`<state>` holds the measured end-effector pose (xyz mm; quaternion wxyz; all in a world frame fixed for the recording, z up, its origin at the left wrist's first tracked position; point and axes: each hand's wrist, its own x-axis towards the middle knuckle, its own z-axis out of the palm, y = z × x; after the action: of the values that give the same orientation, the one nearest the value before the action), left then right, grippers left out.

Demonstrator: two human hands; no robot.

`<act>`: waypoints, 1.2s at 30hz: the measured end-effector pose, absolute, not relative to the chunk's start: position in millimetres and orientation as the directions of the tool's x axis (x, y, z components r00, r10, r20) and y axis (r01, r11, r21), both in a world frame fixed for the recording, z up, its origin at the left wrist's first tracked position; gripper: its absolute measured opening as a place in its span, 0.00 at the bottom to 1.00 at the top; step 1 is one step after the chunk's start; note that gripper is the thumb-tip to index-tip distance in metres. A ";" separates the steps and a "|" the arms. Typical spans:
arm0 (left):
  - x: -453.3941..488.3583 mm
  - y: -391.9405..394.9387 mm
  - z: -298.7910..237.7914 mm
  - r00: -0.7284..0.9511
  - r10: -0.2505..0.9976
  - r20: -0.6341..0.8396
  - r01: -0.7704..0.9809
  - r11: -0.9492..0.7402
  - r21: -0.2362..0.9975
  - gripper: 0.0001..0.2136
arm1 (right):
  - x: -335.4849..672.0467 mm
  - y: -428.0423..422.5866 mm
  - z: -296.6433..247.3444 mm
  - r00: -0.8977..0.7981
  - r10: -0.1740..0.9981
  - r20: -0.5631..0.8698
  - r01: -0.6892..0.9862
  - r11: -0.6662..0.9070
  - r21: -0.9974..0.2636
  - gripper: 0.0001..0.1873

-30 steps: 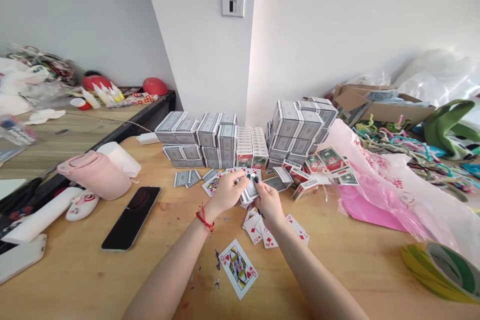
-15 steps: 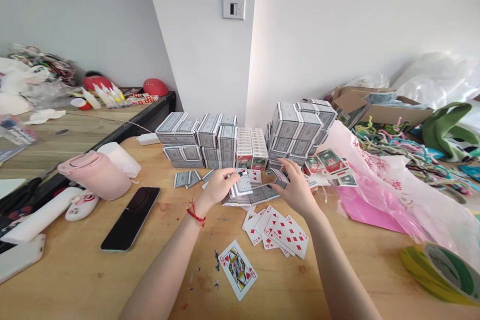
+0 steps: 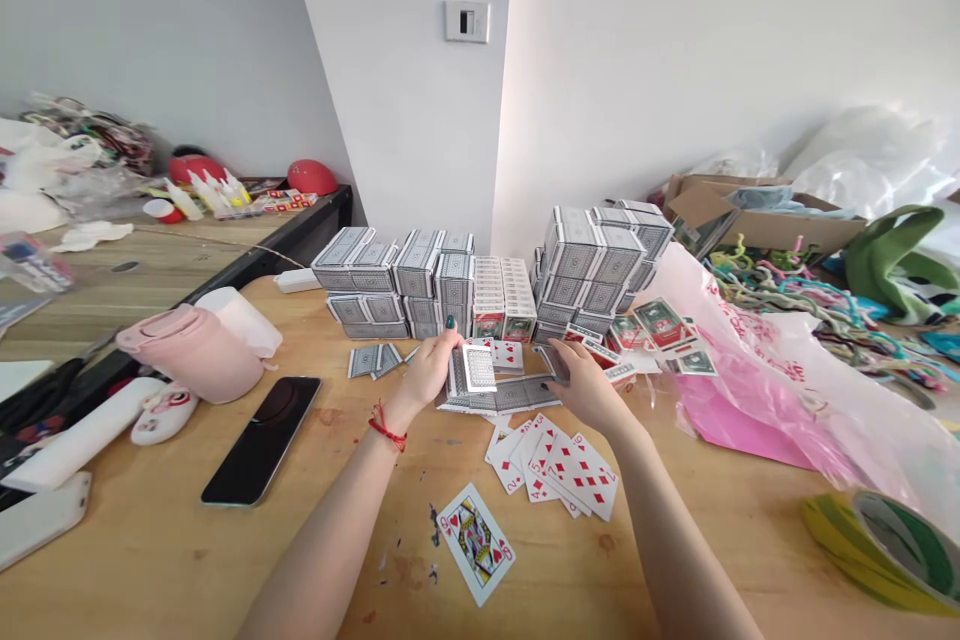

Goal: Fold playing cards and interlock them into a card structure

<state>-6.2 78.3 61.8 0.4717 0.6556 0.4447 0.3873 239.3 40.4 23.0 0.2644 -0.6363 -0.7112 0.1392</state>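
L hand raised, fingers curled shut, thumb up; R hand palm down, fingers prob. half-open.

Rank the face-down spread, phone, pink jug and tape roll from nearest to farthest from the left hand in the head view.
From the left hand, which grips a few cards:
1. Face-down spread, lying flat just right of it.
2. Phone, to its left.
3. Pink jug, farther left.
4. Tape roll, at the far right edge.
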 end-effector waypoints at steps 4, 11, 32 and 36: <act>-8.0 78.9 62.9 0.315 0.939 0.136 0.242 -0.218 0.946 0.15 | 237.9 39.9 24.7 -0.078 0.975 0.209 0.790 0.188 -0.583 0.25; -8.5 73.0 73.2 0.437 0.882 0.174 0.370 -0.353 0.860 0.11 | 221.6 33.0 40.2 -0.080 0.945 0.317 0.721 0.274 -0.637 0.27; -1.3 69.4 68.7 0.381 0.917 0.118 0.628 -0.350 0.695 0.18 | 191.3 8.5 77.3 -0.329 0.896 0.300 0.750 0.440 -0.494 0.29; -0.2 68.9 67.0 0.335 0.928 0.163 0.650 -0.353 0.673 0.17 | 188.2 10.4 71.5 -0.332 0.893 0.303 0.790 0.439 -0.428 0.29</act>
<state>-0.2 68.9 67.0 0.2552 0.7761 0.5084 0.2722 188.2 10.4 71.5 0.2526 -0.5198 -0.8096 0.1024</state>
